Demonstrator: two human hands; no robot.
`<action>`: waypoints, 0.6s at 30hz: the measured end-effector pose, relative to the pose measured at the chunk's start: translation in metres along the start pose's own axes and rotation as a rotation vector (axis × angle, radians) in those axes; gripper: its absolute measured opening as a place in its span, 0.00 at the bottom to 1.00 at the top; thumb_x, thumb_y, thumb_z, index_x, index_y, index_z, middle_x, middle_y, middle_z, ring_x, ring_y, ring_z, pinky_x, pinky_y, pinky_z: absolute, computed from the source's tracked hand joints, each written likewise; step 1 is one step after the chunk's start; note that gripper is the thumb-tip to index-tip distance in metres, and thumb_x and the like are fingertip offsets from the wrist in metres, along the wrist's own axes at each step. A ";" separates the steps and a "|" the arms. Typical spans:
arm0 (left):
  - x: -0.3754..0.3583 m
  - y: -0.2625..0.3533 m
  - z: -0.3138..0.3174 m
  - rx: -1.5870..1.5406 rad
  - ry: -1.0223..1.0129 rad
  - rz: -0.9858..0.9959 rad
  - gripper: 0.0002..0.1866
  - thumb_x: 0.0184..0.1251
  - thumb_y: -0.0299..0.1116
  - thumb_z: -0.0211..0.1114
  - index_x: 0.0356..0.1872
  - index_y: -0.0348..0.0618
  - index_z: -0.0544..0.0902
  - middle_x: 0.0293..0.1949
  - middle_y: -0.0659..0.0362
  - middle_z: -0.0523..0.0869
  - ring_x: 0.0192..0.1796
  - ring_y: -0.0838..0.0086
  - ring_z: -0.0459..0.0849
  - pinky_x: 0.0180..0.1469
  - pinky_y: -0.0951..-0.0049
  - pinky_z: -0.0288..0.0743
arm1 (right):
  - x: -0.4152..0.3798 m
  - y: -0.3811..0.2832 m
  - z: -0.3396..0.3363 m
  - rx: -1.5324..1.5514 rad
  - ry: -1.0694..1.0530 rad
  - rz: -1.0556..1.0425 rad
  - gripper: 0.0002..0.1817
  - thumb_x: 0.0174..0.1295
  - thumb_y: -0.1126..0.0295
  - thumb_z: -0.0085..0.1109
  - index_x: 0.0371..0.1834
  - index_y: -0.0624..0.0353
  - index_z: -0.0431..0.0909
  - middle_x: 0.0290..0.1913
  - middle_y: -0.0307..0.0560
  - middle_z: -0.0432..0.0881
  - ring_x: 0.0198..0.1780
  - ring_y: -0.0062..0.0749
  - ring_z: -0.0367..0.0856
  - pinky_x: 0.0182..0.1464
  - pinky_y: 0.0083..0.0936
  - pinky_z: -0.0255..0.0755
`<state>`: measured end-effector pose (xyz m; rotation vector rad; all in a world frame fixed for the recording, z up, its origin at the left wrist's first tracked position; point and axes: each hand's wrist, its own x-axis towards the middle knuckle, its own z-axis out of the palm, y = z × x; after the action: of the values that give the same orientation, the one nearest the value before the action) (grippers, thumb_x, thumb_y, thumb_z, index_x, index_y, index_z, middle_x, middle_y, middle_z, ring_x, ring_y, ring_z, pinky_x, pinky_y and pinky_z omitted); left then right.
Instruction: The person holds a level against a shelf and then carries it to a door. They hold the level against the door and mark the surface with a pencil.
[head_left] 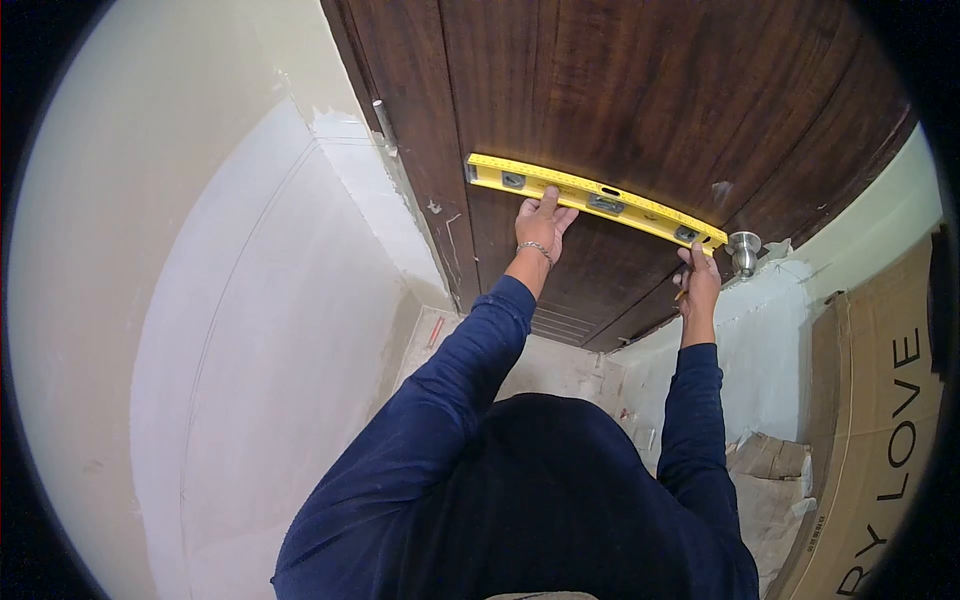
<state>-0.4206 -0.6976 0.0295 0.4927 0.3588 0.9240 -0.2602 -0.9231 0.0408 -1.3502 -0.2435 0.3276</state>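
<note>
Yellow spirit level (596, 199) lies flat against a dark wooden door (640, 90), running from about 10 o'clock to 4 o'clock across the panel, its left end higher in view than its right. Vial windows show along its face; the bubbles are too small to read.

Left hand (541, 221) sits just under the level left of its middle, palm to the door, fingers spread upward and pressing on the lower edge of the level. Not wrapped around it: open-fingered, bracing. A metal bracelet (535, 248) circles the wrist.

Right hand (699, 280) is at the level's right end, at roughly 4 o'clock from the left hand. Fingers are curled around a thin yellow pencil (682, 293) whose tip pokes out below the hand; the upper fingers touch the level's underside.

A round metal door knob (743, 246) stands just beside the right hand at its 2 o'clock, close to the level's right end.

Both arms wear dark blue sleeves (455, 390).

White plastered wall (240, 300) fills the left side, with the door frame edge at 11 o'clock. At 3 to 5 o'clock, a brown cardboard box (880, 420) with black lettering leans by the wall, with crumpled cardboard scraps (770, 480) at its foot.
</note>
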 end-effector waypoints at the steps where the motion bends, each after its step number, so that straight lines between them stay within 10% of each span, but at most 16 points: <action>1: 0.000 0.000 -0.001 -0.005 -0.008 0.002 0.19 0.66 0.37 0.67 0.48 0.38 0.70 0.44 0.51 0.81 0.44 0.63 0.84 0.46 0.65 0.84 | 0.000 0.000 0.000 0.002 0.001 -0.001 0.20 0.67 0.54 0.58 0.42 0.64 0.74 0.38 0.51 0.84 0.14 0.17 0.62 0.20 0.20 0.67; 18: -0.005 0.007 0.004 0.039 0.022 -0.039 0.18 0.69 0.37 0.64 0.49 0.37 0.69 0.46 0.50 0.79 0.47 0.63 0.82 0.50 0.66 0.83 | -0.003 -0.002 0.003 0.014 0.016 -0.011 0.18 0.67 0.56 0.58 0.41 0.62 0.74 0.37 0.48 0.84 0.13 0.16 0.62 0.20 0.19 0.67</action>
<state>-0.4254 -0.6991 0.0372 0.5093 0.4060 0.8865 -0.2638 -0.9218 0.0433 -1.3365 -0.2346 0.3091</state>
